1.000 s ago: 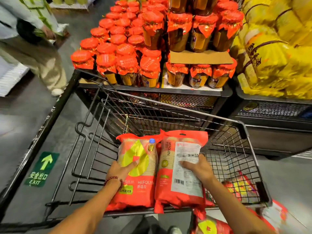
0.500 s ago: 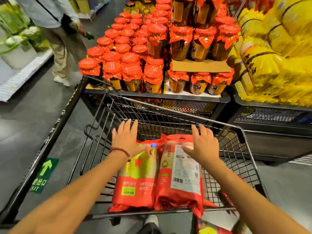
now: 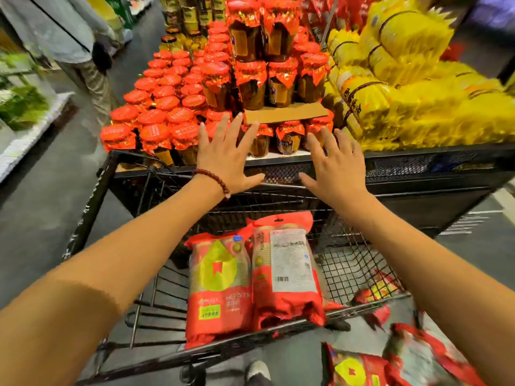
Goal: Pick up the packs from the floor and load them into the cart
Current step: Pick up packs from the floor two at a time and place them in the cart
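Two red packs lie side by side in the wire cart (image 3: 156,291): the left pack (image 3: 220,285) shows its yellow front, the right pack (image 3: 287,274) its white label. My left hand (image 3: 225,157), with a bead bracelet at the wrist, hovers open above the cart's far rim, fingers spread. My right hand (image 3: 337,165) is open beside it, also holding nothing. More red packs (image 3: 390,360) lie on the floor at the lower right, blurred. Another pack (image 3: 381,291) shows through the cart's right mesh.
A low black display stand (image 3: 418,174) right behind the cart carries red-capped jars (image 3: 167,115) and yellow noodle bundles (image 3: 418,93). A person (image 3: 72,43) stands in the aisle at the upper left, beside shelves of greens (image 3: 19,104). My shoe (image 3: 257,371) is below the cart.
Both hands let go of the two packs, which now rest in the cart, and rose forward above the cart's far rim with fingers spread. The view tilted up.
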`<state>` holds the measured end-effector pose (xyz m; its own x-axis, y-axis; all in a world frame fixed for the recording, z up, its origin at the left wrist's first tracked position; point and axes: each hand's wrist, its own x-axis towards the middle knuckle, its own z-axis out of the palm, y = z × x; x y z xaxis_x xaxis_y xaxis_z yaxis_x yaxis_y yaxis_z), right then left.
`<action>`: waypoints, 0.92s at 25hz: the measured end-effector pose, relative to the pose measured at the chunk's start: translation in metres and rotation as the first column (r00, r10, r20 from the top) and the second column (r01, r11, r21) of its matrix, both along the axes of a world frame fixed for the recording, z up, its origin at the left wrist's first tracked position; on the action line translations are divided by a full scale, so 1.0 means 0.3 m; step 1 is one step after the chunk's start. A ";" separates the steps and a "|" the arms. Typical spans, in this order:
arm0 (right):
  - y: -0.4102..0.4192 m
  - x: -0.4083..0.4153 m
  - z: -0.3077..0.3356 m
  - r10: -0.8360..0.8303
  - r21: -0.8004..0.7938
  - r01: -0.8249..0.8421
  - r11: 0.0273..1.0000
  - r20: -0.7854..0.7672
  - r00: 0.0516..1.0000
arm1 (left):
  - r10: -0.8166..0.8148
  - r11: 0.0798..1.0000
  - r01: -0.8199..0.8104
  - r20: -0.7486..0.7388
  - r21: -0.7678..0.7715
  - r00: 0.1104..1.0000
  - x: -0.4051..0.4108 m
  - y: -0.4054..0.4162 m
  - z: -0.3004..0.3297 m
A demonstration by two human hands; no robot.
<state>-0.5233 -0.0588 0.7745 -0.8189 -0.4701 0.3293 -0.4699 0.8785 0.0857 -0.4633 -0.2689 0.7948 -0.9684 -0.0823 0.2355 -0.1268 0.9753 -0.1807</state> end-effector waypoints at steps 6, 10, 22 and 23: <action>0.279 0.177 0.029 -0.075 -0.012 0.075 0.997 -0.021 0.997 | -0.050 0.998 0.051 -0.006 0.047 0.999 0.111 0.249 0.006; 0.529 0.364 -0.011 -0.107 -0.014 0.108 0.994 0.011 0.994 | -0.090 0.995 0.090 -0.024 0.035 0.996 0.268 0.505 -0.012; 1.289 0.989 -0.152 -0.242 -0.003 0.243 0.970 0.101 0.965 | -0.230 0.972 0.223 0.098 0.078 0.968 0.803 1.173 -0.156; 1.325 1.027 -0.170 -0.255 -0.010 0.258 0.966 0.110 0.961 | -0.246 0.968 0.239 0.114 0.073 0.963 0.827 1.199 -0.172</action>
